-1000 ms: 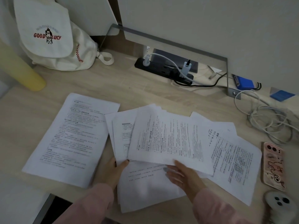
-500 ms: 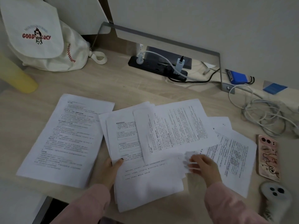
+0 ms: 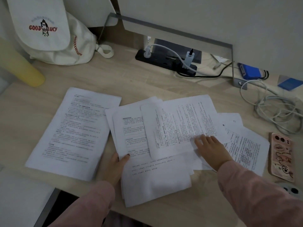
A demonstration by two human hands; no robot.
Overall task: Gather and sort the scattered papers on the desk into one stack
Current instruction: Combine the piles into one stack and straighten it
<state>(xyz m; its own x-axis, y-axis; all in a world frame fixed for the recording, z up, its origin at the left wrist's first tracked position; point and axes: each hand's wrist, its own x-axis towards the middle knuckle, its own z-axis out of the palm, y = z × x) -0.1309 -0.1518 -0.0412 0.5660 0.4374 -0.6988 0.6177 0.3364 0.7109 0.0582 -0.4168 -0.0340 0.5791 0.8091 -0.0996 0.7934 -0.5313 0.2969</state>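
Your left hand (image 3: pixel 117 166) pinches the centre pile (image 3: pixel 155 182); your flat right hand (image 3: pixel 209 149) presses the top sheet (image 3: pixel 177 122): slide it square.

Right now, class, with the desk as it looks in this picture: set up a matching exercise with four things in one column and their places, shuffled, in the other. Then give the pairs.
Things
1. canvas bag
2. power strip
3. phone in a pink case
4. separate printed sheet

Places
A. right edge of the desk, beside the papers
B. far left corner
C. left of the overlapping pile
D. at the back, near the middle

Pairs: 1-B, 2-D, 3-A, 4-C
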